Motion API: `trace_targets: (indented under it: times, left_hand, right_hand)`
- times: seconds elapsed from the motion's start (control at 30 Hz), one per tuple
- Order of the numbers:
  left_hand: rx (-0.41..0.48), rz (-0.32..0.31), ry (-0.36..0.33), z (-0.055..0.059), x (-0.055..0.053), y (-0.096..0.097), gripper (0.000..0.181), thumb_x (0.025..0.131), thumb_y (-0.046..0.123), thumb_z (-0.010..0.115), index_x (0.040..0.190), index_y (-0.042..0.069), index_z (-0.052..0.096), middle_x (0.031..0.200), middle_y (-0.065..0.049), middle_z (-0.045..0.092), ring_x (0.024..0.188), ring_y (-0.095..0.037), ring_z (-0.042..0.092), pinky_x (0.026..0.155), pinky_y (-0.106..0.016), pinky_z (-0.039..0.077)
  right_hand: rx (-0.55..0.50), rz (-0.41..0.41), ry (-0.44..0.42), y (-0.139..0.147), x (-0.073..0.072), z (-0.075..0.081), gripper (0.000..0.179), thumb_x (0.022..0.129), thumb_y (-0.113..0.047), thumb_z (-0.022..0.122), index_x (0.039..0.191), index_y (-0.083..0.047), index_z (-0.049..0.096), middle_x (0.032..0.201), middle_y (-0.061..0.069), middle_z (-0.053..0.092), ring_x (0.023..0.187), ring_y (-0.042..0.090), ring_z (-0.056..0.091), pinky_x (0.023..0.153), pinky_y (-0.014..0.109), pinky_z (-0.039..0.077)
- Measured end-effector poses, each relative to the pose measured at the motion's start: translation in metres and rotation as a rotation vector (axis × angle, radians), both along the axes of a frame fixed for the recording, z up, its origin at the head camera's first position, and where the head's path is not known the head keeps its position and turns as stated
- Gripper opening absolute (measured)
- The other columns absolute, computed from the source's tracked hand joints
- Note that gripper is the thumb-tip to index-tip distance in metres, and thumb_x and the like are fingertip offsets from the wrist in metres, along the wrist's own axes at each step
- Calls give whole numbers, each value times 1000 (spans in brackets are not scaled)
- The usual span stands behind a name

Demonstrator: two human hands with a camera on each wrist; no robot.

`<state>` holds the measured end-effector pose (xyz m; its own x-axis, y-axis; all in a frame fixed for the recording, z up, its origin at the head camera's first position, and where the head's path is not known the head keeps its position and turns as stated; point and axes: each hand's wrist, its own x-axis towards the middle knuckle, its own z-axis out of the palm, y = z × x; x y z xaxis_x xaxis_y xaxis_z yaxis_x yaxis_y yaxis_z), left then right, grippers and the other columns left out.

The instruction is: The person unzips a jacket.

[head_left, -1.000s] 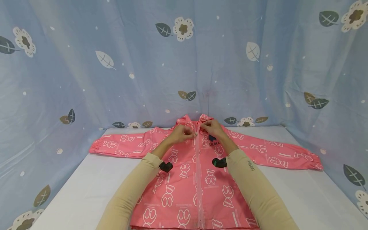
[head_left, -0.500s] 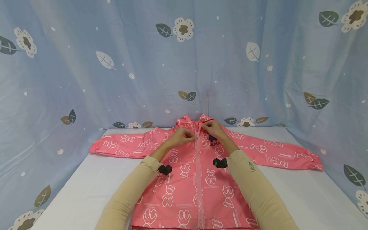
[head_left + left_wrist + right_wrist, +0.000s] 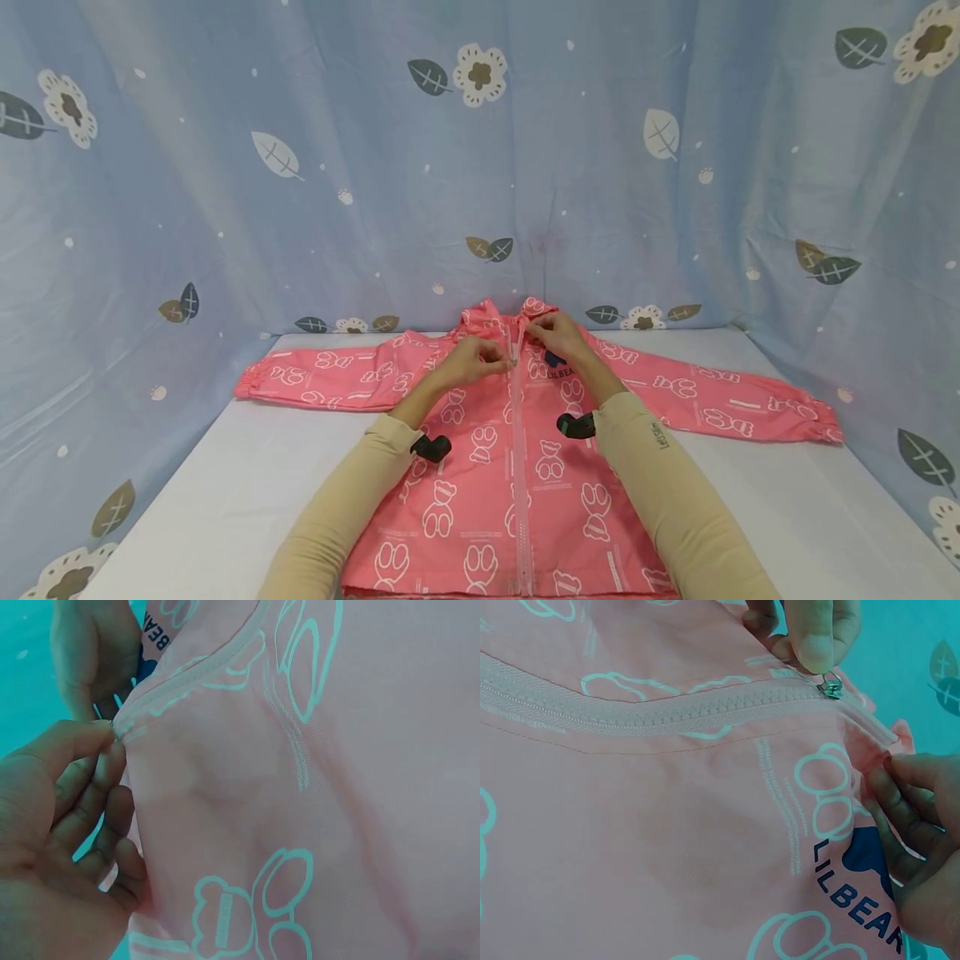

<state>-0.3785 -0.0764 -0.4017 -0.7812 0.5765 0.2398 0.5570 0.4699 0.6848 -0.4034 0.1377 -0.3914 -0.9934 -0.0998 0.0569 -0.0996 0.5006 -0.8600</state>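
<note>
A pink, bear-printed jacket (image 3: 480, 500) lies spread on a white surface (image 3: 195, 492), hem (image 3: 450, 589) nearest, its toothed zipper (image 3: 519, 475) running lengthwise away toward the collar (image 3: 487, 317). The left hand (image 3: 476, 360) pinches the metal zipper pull (image 3: 831, 685) while the right hand (image 3: 553, 333) pinches the fabric edge near the collar, before a blue leaf-patterned curtain (image 3: 480, 167).

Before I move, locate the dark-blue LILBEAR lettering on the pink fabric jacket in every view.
Head: dark-blue LILBEAR lettering, below and right of centre.
Left wrist: lettering, top left, partly shown.
Right wrist: lettering, lower right.
Shared landmark: the bare right hand, near it in every view.
</note>
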Motion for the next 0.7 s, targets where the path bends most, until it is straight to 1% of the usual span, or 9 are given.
trace_targets:
  times: [0.27,0.5,0.7]
  left_hand:
    - [17,3,21,0,1,-2,9,90,17,71,89,8,74,78,-4,68,67,-9,50,59,-21,40]
    - [20,15,-7,-2,7,-2,9,91,17,70,91,9,74,84,-4,71,71,-9,51,62,-22,42]
    - [13,23,-16,-5,10,-3,8,91,18,70,93,13,75,86,-1,72,72,-9,52,63,-21,42]
  right_hand:
    - [0,-7,7,1,-1,3,33,100,-25,57,119,0,66,110,18,67,93,23,63,82,30,53]
    - [18,-11,15,2,-1,1,33,100,-26,57,120,-1,67,110,17,67,92,22,63,83,31,54]
    - [13,-11,26,2,-1,-2,33,100,-26,58,119,-1,67,108,18,67,90,22,64,80,30,53]
